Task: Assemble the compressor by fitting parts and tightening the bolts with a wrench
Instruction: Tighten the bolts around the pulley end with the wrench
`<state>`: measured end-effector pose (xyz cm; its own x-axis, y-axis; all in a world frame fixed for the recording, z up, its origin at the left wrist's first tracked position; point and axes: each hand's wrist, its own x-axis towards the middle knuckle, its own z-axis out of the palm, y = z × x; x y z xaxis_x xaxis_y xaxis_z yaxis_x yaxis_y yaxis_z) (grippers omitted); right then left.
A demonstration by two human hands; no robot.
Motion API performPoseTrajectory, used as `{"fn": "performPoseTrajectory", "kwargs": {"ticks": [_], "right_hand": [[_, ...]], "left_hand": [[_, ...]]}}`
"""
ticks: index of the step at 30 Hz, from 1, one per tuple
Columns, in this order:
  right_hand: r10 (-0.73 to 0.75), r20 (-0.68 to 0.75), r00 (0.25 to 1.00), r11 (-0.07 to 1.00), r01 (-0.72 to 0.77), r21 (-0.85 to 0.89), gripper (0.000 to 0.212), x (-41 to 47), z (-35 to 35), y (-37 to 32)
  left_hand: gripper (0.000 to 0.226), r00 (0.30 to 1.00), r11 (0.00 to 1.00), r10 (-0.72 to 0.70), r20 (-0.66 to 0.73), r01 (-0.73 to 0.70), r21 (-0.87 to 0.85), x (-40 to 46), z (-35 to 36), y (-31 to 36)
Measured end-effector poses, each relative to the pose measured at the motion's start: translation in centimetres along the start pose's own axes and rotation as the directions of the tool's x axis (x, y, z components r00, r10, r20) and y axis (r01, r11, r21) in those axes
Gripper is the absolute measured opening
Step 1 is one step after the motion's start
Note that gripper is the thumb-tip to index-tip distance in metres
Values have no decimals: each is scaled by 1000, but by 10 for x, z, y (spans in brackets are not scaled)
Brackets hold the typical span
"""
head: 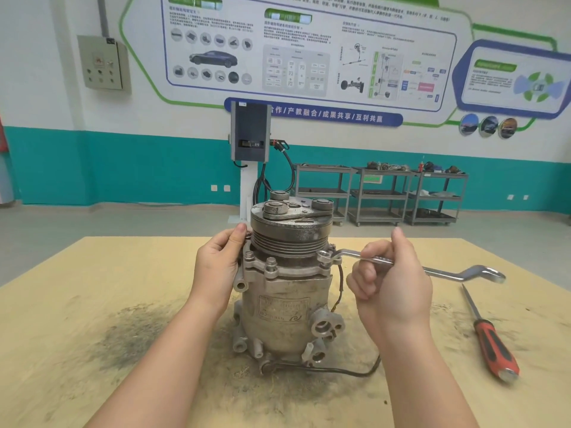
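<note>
Compressor (pixel 287 291) stands upright mid-desk (pixel 92 288). Left hand (pixel 221 261) grips its left flange, fingers curled. Right hand (pixel 391 282) grasps the ring wrench (pixel 411 265), whose shaft runs rightward from the right flange bolt (pixel 328 257), ring seated there. Screwdriver (pixel 491 338) lies further right.

The compressor (pixel 285 291) stands upright near the middle of the table (pixel 77 304), a grimy grey metal body with a grooved pulley and clutch plate on top, and a black wire trailing toward the near edge. The wrench (pixel 432 268), a bright offset ring spanner, sits with one ring on a flange bolt (pixel 328 257) at the compressor's right side, its shaft reaching toward the right edge.
</note>
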<state>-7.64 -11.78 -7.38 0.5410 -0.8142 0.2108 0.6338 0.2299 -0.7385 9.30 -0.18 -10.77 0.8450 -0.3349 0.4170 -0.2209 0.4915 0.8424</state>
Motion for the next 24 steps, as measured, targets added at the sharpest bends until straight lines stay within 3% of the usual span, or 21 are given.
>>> {"fn": "performPoseTrajectory", "kwargs": {"ticks": [7,9,11,14,16,19,21,24], "right_hand": [[40,-1,999,999,-40,-9,60,3,-2,-2],[-63,-45,997,992,58,-109,62,-2,1,0],[-264,-53,963,933,241,-265,60,-13,7,5],[-531,60,845,765,508,-395,51,-36,20,19],[-577,158,801,690,582,-431,42,-48,27,30],[-537,275,797,550,578,-602,34,-56,33,44],[-477,291,830,545,538,-643,29,-59,34,51],[-482,261,836,552,521,-650,22,-58,33,53]], "left_hand": [[24,1000,1000,-23,-12,22,-20,-1,2,2],[24,1000,1000,-23,-16,23,-19,0,1,1],[24,1000,1000,-24,-17,24,-18,1,1,0],[24,999,999,-29,-19,29,-19,1,0,-1],[25,999,1000,-17,-33,18,9,1,0,-1],[20,982,960,142,-125,-106,259,1,3,6],[17,930,918,257,-261,-150,367,-7,4,24],[17,894,913,351,-280,-261,314,-42,1,61]]}}
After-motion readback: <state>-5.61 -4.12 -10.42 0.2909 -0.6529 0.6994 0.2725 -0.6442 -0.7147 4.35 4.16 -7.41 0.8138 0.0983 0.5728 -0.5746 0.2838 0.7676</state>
